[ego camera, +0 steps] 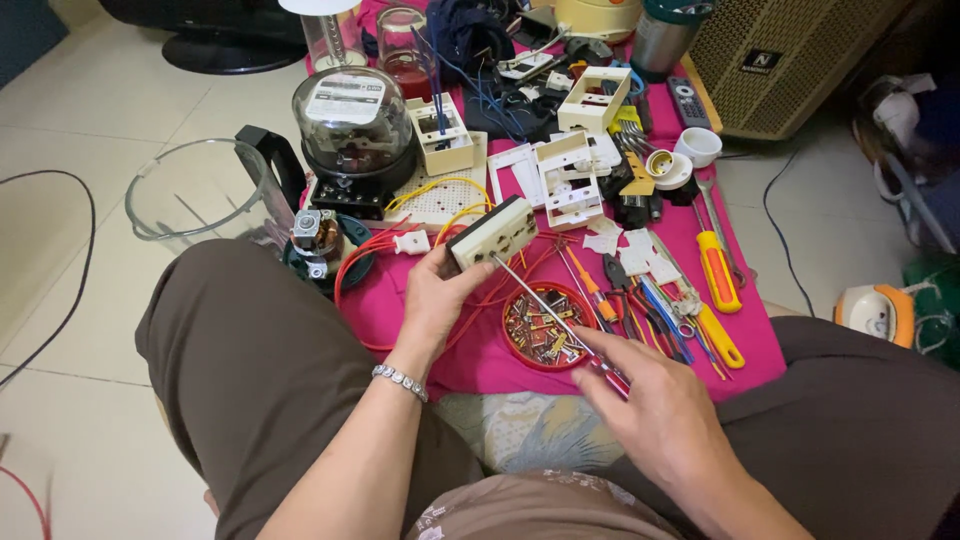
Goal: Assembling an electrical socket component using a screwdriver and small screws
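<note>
You are holding one cream-coloured socket block (492, 232) in your left hand (432, 300), fingers wrapped around its lower edge, just left of the frame's centre. Your right hand (660, 400) is gripping one screwdriver (560, 320) in the lower right, its thin shaft slanting up and left so that the tip is touching the block. The block is looking rectangular, pale, with a dark side and small slots on its face (the slots are too small to count).

Just under the shaft, one round red dish (545, 327) is sitting, filled with small screws and metal bits. Red wires (370, 262) are looping to the left of your left hand, and a yellow wire is arching above them. To the right of the dish, a row of hand tools is lying, among them two yellow-handled screwdrivers (718, 270). Above the block, at least three white socket housings (570, 180) are standing open. In the upper left of the cloth, one domed glass meter (353, 125) is resting on a black base, and one clear blender jug (195, 195) is lying on the floor beside it.

Everything is spreading over a magenta cloth (480, 365) on a pale tiled floor (90, 110). One beige speaker grille (790, 60) is standing in the upper right. You are sitting with your knees to either side, in brown trousers.
</note>
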